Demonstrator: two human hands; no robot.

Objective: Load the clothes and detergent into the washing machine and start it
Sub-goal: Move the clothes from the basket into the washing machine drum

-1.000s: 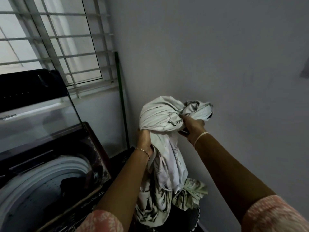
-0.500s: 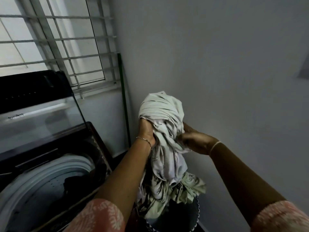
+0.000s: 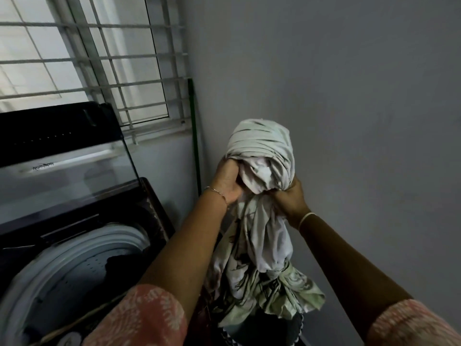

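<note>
We have bunched the sheet [image 3: 262, 156] higher; both our left hand [image 3: 228, 182] and right hand [image 3: 289, 196] clench it, ready to swing toward the open washer [image 3: 82, 248].

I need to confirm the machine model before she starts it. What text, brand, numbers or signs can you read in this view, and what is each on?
Small grey brand mark on the open lid of the washing machine: blurred, not readable.
Gold lettering on the machine's front edge: too dark and blurred to read.
Bundled printed cloth, wall, window grille: no text.
</note>
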